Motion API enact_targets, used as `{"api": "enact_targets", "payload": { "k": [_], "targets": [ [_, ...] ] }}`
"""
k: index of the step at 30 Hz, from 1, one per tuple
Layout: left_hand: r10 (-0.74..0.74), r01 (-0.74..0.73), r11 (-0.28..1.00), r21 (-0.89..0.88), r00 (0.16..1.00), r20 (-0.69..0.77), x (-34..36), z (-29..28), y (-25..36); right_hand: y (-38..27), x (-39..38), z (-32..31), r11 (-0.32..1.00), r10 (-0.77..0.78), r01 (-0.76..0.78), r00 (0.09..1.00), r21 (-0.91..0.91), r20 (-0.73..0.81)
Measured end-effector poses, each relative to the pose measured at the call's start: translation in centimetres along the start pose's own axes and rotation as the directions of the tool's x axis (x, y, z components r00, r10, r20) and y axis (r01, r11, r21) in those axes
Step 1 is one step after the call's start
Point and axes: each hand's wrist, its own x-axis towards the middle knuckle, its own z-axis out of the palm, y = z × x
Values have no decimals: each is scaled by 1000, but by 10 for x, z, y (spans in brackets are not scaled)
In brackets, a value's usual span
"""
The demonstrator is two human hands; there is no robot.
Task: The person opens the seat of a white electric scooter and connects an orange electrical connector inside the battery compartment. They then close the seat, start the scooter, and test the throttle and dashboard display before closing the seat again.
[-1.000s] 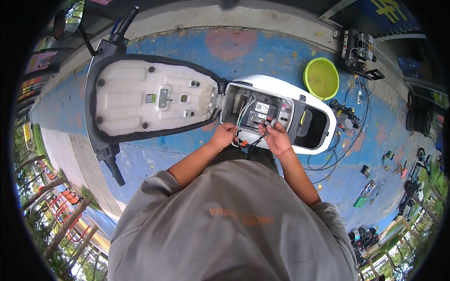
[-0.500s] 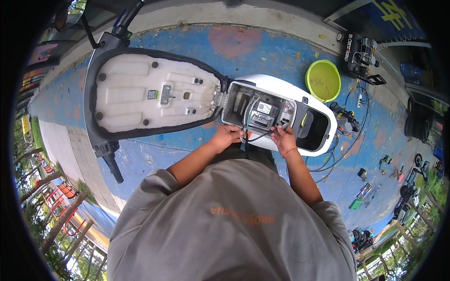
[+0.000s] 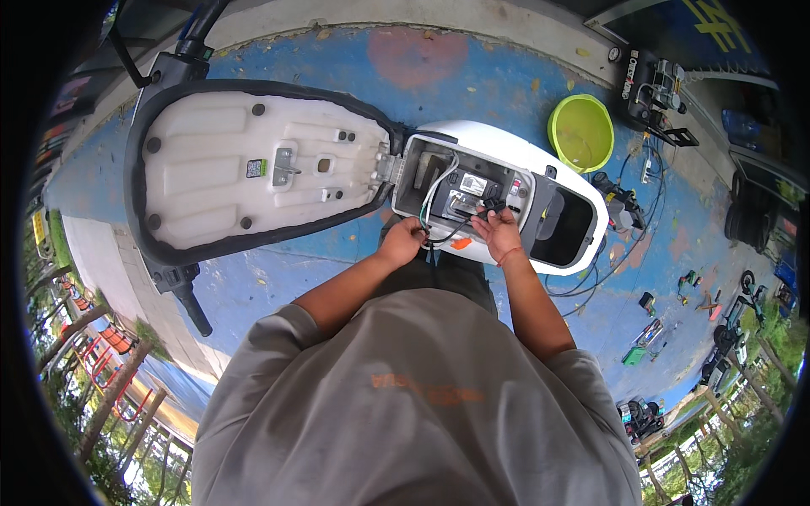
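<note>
In front of me is a white scooter body (image 3: 472, 133) with an open grey storage compartment (image 3: 409, 202). Its seat (image 3: 211, 173) is flipped over to the left, pale underside up. Inside the compartment sits a dark boxed unit with a pale label (image 3: 472, 183), and pale wires (image 3: 436, 181) loop beside it. At the near rim my left hand (image 3: 403, 242) is closed in a pinch on a black cable (image 3: 445, 239). My right hand (image 3: 499, 234) grips a black connector (image 3: 493, 205) above the compartment's near right part; its exact shape is partly hidden by my fingers.
A yellow-green basin (image 3: 582, 133) stands on the blue painted ground behind the scooter, near an air compressor (image 3: 650, 88). Cables and a small machine (image 3: 623, 207) lie to the right. Farther right are scattered tools (image 3: 648, 333). A handlebar grip (image 3: 192, 312) sticks out at left.
My right hand has shifted slightly left and up, bringing the black connector over the compartment. My left hand has moved slightly left, still pinching the cable. The view has shifted a little.
</note>
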Motion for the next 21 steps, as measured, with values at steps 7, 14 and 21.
{"api": "enact_targets", "payload": {
  "k": [7, 14, 21],
  "targets": [
    [646, -455, 703, 546, 730, -224, -20, -2, 89, 6, -8, -19, 992, -2, -15, 991, 126, 131],
    [548, -575, 220, 788, 741, 388, 63, 36, 145, 6, -11, -38, 963, -30, -23, 981, 270, 189],
    [276, -546, 276, 791, 833, 479, 141, 95, 122, 4, -17, -36, 986, -47, 42, 999, 162, 26]
  ]
}}
